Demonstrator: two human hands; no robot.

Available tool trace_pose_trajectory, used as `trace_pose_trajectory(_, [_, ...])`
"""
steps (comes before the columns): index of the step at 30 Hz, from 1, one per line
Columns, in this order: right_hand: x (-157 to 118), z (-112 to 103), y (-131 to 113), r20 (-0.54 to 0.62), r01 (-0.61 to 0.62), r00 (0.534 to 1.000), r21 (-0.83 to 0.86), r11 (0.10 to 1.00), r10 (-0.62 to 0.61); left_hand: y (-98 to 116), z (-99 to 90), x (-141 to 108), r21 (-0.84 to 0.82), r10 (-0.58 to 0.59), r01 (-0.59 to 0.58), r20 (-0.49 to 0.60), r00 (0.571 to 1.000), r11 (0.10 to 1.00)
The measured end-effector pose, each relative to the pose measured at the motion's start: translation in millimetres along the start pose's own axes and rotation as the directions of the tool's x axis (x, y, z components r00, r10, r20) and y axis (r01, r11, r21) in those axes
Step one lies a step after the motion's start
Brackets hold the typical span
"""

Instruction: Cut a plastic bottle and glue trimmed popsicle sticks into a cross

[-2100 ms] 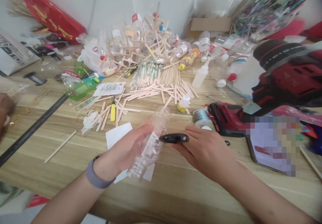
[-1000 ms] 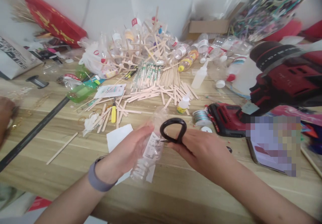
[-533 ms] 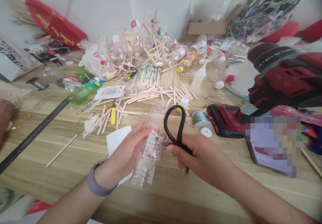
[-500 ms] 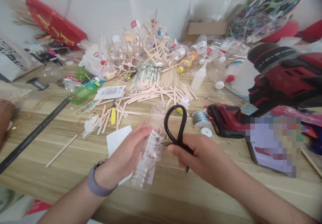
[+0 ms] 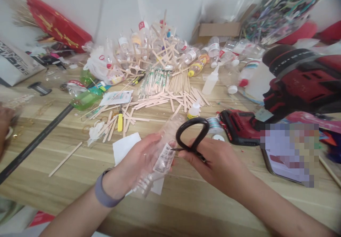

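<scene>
A clear plastic bottle (image 5: 149, 180) with a white printed label (image 5: 163, 159) lies slanted in my left hand (image 5: 144, 155), whose fingers wrap round it. Black-handled scissors (image 5: 192, 134) are in my right hand (image 5: 213, 159), held by the blades with the handle loops upward. A dark metal tip of the scissors reaches the label's upper right edge. Under the bottle, white paper (image 5: 126, 146) lies on the wooden table (image 5: 87, 190).
Wooden sticks (image 5: 151, 102), a yellow-handled tool (image 5: 120, 121) and plastic bottles (image 5: 213, 50) lie beyond my hands. At right are a red drill (image 5: 298, 84) and a phone (image 5: 287, 159). Another person's hand (image 5: 5, 123) is at the far left.
The bottle has tilted further, its top moving right. The scissors have turned in my right hand, their loops swinging lower and to the right. The other person's hand has shifted slightly.
</scene>
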State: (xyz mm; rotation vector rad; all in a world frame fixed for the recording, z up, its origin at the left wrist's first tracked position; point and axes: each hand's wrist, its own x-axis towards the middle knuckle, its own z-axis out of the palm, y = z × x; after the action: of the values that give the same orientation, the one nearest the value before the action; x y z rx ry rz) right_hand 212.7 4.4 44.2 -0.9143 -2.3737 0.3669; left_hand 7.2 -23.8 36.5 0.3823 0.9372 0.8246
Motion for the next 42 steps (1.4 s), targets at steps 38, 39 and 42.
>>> trace_pose_trajectory(38, [-2,20,2,-0.025,-0.098,0.993,0.325,0.941,0.112,0,7.1,0,-0.015,-0.091,0.091,0.014,0.996,0.996])
trace_pose_trajectory(39, [-2,20,2,-0.01,-0.102,0.994,0.345,0.933,0.113,0,6.8,0,-0.017,-0.094,0.094,0.014,0.996,0.995])
trace_pose_trajectory(42, [-2,20,2,0.016,-0.103,0.994,0.398,0.912,0.105,-2,7.1,-2,-0.021,-0.079,0.079,0.021,0.997,0.997])
